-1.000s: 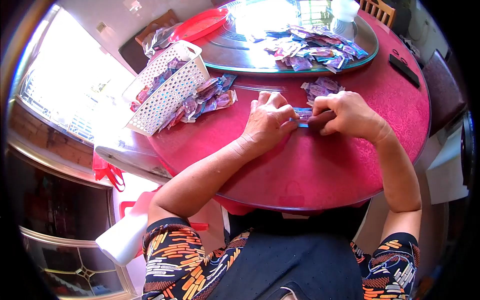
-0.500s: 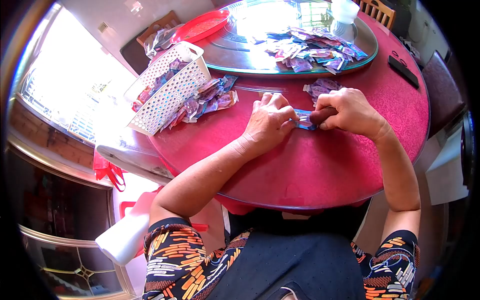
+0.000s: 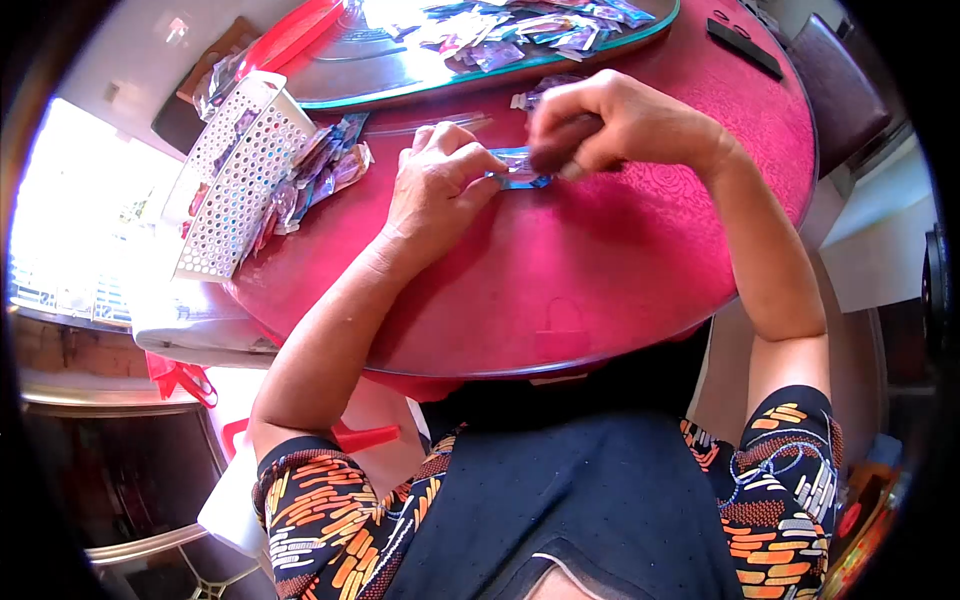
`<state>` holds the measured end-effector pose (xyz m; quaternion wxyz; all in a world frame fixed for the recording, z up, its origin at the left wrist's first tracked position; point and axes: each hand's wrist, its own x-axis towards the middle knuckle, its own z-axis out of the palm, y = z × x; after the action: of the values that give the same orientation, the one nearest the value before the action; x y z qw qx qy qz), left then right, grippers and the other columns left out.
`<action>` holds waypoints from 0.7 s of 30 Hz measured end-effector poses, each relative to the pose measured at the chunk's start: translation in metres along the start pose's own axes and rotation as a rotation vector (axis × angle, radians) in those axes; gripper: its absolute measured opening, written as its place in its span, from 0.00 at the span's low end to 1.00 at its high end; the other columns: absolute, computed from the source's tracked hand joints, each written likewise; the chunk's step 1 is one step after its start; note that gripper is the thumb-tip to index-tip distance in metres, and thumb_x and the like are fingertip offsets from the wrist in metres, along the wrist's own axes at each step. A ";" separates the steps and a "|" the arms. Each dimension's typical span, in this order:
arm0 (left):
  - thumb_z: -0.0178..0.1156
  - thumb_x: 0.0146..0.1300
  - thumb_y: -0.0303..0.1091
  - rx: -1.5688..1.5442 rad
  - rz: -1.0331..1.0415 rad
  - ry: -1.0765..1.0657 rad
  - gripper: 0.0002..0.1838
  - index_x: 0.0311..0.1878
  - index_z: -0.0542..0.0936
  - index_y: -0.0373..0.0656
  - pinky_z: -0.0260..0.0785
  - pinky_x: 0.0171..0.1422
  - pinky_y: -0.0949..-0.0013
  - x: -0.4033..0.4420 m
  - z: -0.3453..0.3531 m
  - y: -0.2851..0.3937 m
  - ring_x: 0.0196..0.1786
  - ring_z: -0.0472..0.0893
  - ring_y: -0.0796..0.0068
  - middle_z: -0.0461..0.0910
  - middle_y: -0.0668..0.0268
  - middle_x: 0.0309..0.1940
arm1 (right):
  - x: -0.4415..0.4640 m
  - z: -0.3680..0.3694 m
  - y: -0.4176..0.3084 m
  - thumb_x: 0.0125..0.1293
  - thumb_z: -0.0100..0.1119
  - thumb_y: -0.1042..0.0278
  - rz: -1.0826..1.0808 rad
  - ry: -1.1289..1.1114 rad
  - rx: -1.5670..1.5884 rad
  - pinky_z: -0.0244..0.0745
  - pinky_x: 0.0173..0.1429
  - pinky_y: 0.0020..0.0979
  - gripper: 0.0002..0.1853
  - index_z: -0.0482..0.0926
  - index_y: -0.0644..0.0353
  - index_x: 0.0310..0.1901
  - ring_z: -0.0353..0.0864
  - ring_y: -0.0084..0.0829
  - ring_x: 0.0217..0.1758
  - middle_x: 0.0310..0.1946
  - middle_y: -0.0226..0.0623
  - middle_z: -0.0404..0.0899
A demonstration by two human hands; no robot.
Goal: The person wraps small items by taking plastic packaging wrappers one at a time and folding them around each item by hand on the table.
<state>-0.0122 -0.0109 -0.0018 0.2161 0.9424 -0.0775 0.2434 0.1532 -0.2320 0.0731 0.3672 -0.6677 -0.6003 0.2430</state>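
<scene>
The left hand [image 3: 440, 187] pinches the left end of a packet [image 3: 516, 168]; the right hand [image 3: 625, 125], curled and blurred, covers its other end, its grip unclear. The step appears to be working that end; the next move calls for a steady left hold. The packet, shiny and blue-edged, is at the red worktop [image 3: 480, 290], nearer than the heaped packets [image 3: 492, 54].

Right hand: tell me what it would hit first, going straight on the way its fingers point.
The packet, most likely: the right hand's blurred fingers overlap its end, though contact is unclear. Just past it comes the left hand.
</scene>
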 end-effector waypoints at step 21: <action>0.76 0.58 0.30 0.033 0.033 0.044 0.14 0.49 0.90 0.52 0.71 0.62 0.54 0.004 -0.001 -0.001 0.52 0.79 0.58 0.81 0.64 0.43 | 0.005 0.004 0.011 0.49 0.81 0.66 -0.031 0.106 -0.158 0.86 0.52 0.33 0.22 0.89 0.57 0.48 0.93 0.33 0.44 0.40 0.39 0.92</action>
<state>-0.0092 -0.0099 0.0006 0.1979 0.9389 -0.0843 0.2687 0.1572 -0.2263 0.0627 0.3484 -0.6970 -0.6077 0.1534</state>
